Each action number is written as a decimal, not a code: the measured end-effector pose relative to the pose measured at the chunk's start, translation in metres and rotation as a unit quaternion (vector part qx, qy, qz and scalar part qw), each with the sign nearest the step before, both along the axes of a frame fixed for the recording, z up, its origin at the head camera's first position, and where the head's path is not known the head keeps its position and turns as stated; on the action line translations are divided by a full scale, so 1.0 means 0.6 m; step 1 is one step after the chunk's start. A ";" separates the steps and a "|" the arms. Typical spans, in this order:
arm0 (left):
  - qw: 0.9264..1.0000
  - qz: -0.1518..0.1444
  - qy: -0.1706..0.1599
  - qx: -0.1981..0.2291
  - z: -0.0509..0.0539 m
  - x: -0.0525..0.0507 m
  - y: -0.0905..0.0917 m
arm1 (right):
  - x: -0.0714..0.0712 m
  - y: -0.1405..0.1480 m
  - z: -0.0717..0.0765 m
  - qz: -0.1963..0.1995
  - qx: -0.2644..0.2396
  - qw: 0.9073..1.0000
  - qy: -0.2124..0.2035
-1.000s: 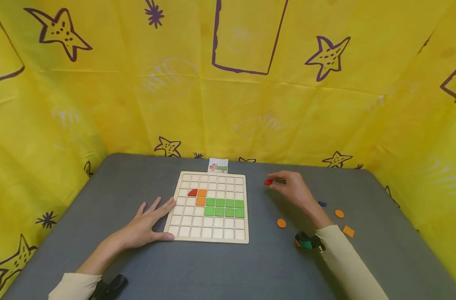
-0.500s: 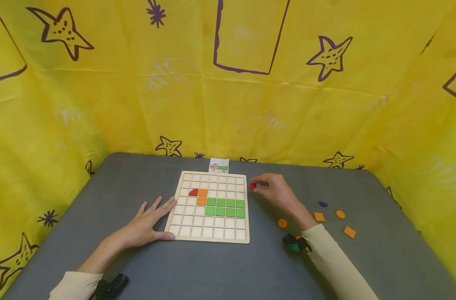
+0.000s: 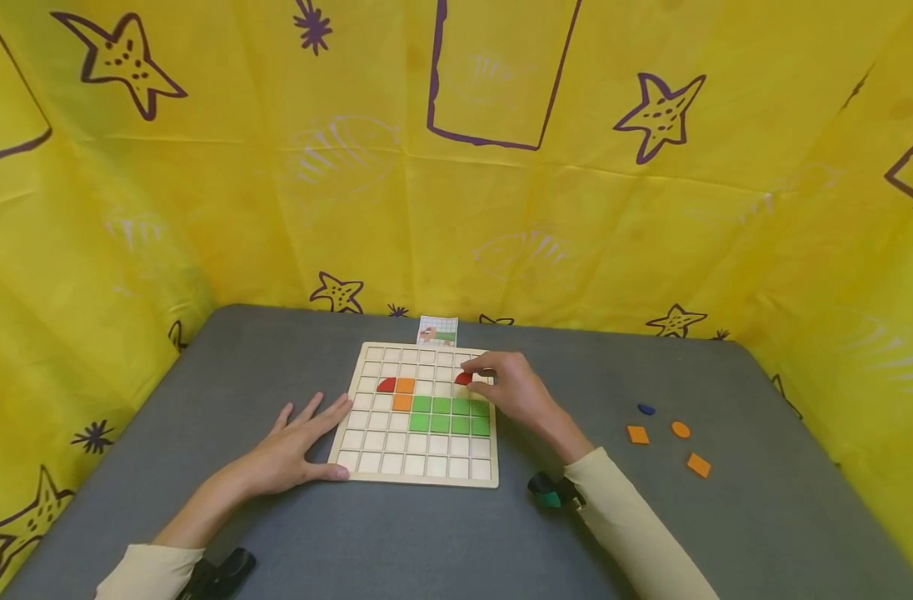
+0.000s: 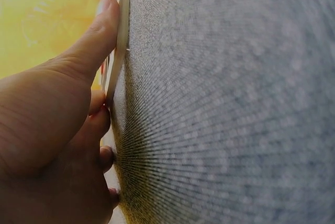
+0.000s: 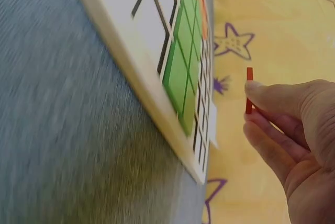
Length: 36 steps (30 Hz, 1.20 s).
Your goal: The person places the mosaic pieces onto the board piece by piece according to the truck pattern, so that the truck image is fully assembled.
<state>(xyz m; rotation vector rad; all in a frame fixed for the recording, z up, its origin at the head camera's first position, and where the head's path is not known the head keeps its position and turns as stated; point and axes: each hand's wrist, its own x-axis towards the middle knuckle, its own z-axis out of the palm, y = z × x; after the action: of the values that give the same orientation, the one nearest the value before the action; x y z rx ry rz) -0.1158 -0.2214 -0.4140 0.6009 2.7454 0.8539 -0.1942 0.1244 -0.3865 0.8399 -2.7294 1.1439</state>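
Red piece in your right grip, over the far right of the board

Your right hand (image 3: 520,390) is pinching a red piece (image 3: 462,379) between thumb and fingertips. In the head view it lies over the far right part of the board (image 3: 419,479); the right wrist view shows it raised, with a gap between it and the squares. Your left hand (image 3: 291,450) has its fingers spread along the left side, thumb against the near left corner and forefinger touching the left edge, the other fingers out on the surface (image 3: 366,533).

Set in the grid are two rows of four green tiles (image 3: 440,424), reaching the right edge of the squares. Just left of their far row sits one orange tile (image 3: 401,402), with a second orange tile (image 3: 405,386) directly on its far side. A red rounded piece (image 3: 386,385) lies immediately left of that second one.

A small printed card (image 3: 437,331) lies at the board's far edge. Well to the right on the surface you have a blue piece (image 3: 646,409), an orange disc (image 3: 680,429) and two loose orange squares (image 3: 699,465), the blue one farthest from you. Behind it all hangs a yellow curtain (image 3: 396,217) printed with starfish.
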 end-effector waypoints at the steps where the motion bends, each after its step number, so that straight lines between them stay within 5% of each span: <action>1: 1.000 0.000 -0.001 0.000 0.000 0.000 0.000 | 0.000 -0.006 0.000 0.006 0.000 1.000 0.001; 13: 1.000 0.002 -0.014 -0.008 -0.003 -0.002 0.000 | 0.002 -0.062 -0.004 0.049 -0.017 0.999 -0.009; 36: 1.000 -0.003 -0.014 -0.006 0.004 -0.002 0.000 | 0.000 -0.144 -0.016 0.060 0.025 0.998 -0.020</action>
<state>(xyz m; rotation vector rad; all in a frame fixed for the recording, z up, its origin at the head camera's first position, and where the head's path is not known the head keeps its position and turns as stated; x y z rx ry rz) -0.1172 -0.2215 -0.4119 0.5898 2.7210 0.8373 -0.1942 0.0380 -0.3963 1.0096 -2.7848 1.1304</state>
